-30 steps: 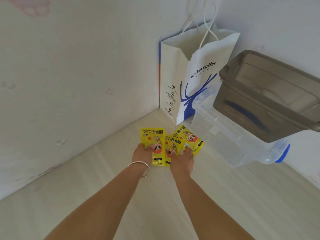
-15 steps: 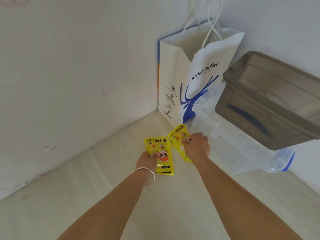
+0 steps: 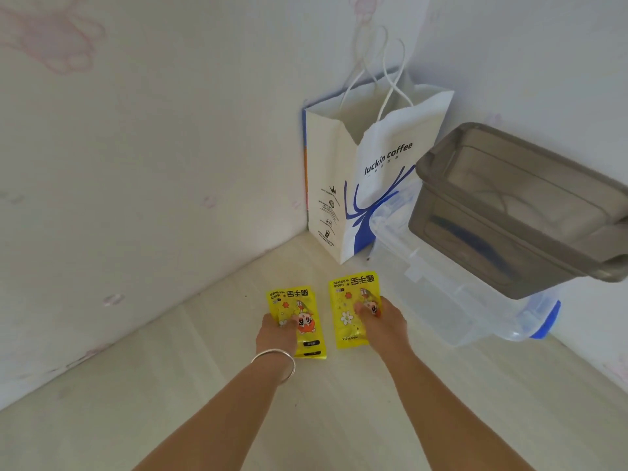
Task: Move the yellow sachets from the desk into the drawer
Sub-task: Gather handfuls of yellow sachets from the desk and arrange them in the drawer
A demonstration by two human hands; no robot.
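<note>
Grips first: my left grip (image 3: pixel 276 331) lies spread and flat, fingertips pressing down on a yellow hand-warmer sachet (image 3: pixel 296 322) on the bench (image 3: pixel 204 419), not closed around it. My right grip (image 3: pixel 385 322) has its fingertips on a second sachet (image 3: pixel 348 312). I cannot tell whether it pinches that packet or only pins it.

Half a second ago the right grip held its sachet tilted up off the surface. Now that packet lies flat, just beside the left one with a strip of bare bench between them. A second ago the packets were fanned in one overlapping heap under both grips, so I have been separating them. That reads as sorting before pickup, not transfer: nothing has left the bench, and the task is at its start.

Count: I make it three sachets. One is under the right grip. Under the left, two bottom edges with dark labels peek out toward my wrist, so I judge two stacked there. One silver bangle (image 3: pixel 277 363) sits on the left wrist.

Beyond the right grip, close by, stands one clear plastic box with blue latches (image 3: pixel 441 300). One grey-brown translucent box (image 3: pixel 509 205) rests on top of it. Beyond both grips, in the corner, stands one white Luckin Coffee paper bag (image 3: pixel 377 185). No drawer is in view.
</note>
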